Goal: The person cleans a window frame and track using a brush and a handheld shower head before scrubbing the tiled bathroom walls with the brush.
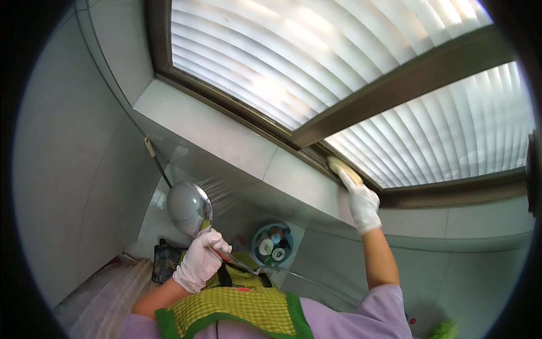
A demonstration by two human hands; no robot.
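My left hand, in a white glove, grips the handle of a chrome shower head. Water sprays from its face towards the tiled wall below the window sill. A flexible metal hose runs from the handle to the right, across the front of my body. My gloved right hand reaches up to the window and holds a pale brush against the lower track of the dark metal frame. The brush's bristles are hidden. Beside it is a ribbed, translucent window pane.
A blue basin of bottles and containers stands on the floor below. Leaning in the corner is a rod with a cream handle. A dark patterned bag and a translucent curtain are at lower left. Something bright green shows at lower right.
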